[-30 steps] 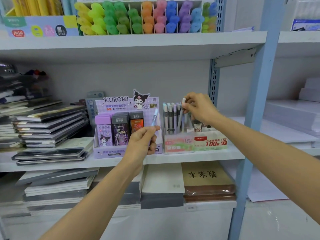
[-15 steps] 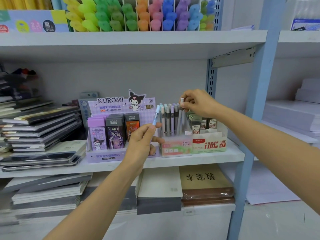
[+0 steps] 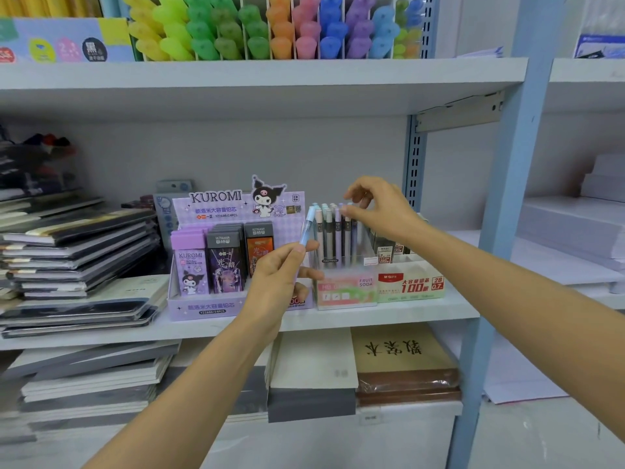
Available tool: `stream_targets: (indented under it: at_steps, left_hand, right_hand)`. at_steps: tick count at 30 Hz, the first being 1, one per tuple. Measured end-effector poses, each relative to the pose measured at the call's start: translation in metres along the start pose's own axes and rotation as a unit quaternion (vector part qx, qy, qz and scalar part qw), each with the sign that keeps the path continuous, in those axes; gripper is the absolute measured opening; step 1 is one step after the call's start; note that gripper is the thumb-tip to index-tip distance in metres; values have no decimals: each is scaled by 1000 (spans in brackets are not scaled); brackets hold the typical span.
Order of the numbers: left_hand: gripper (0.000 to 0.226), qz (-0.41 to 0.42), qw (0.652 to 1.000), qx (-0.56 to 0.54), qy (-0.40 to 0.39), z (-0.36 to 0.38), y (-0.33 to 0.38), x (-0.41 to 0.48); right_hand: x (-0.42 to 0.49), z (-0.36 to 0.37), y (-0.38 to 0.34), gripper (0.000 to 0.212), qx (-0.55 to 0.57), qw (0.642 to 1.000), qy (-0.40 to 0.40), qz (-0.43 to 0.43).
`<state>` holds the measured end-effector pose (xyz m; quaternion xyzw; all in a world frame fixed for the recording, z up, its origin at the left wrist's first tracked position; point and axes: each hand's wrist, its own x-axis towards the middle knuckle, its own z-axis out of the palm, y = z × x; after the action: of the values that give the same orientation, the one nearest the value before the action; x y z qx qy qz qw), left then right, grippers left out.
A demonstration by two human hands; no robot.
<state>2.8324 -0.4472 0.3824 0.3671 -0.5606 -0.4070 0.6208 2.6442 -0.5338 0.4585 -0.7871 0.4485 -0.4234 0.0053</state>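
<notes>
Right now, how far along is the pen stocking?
Done: a row of pens stands in the box. In hand: the left hand pinches a blue pen beside them; the right hand touches the pen tops. Left: the blue pen is not yet in the box.

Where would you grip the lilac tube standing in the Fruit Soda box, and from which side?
Pinch its cap end from above. The lilac tube stands upright, packed between neighbours, and the Fruit Soda box hides its foot, so only the top is free. The right hand is there.
</notes>
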Motion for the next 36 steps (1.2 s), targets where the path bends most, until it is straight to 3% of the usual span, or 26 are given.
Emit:
stream_targets:
  at_steps: [4,12,15,18,20,22,24,27,29,33,36]
  left_hand:
    - [23,-6,1000,-1,3,1,0,1]
    - [23,-12,1000,0,1,-6,1,5]
    - [24,-22,1000,0,8,-5,3,7]
    - [29,-25,1000,11,13,-5,7,7]
    - [34,-26,999,16,10,-4,8,7]
    - [33,-20,1000,17,3,-2,7,6]
    - [26,-15,1000,19,-5,0,7,5]
    - [13,-17,1000,-12,-7,-4,10,3]
    - [31,-21,997,-71,13,-8,13,2]
    - [20,8,984,-164,74,-2,20,-1]
    - [9,19,982,-165,92,8,23,-4]
  right_hand:
    - [10,12,-11,35,4,999,-37,19]
    - [22,11,-15,12,8,998,-56,-5]
    - [18,10,-13,15,28,998,-58,0]
    - [15,5,-16,24,39,999,-21,-6]
    - [11,-3,-23,25,115,993,-7,-21]
    - [4,-10,-31,24,205,975,-82,-33]
    - [-4,-11,-34,19,227,961,-152,-36]
    - [-12,-17,-26,15,273,953,-129,-10]
    - [-18,-24,-17,15,300,948,-106,12]
    - [-37,-31,-8,15,290,940,-180,18]
    - [-47,-32,-7,19,289,936,-201,11]
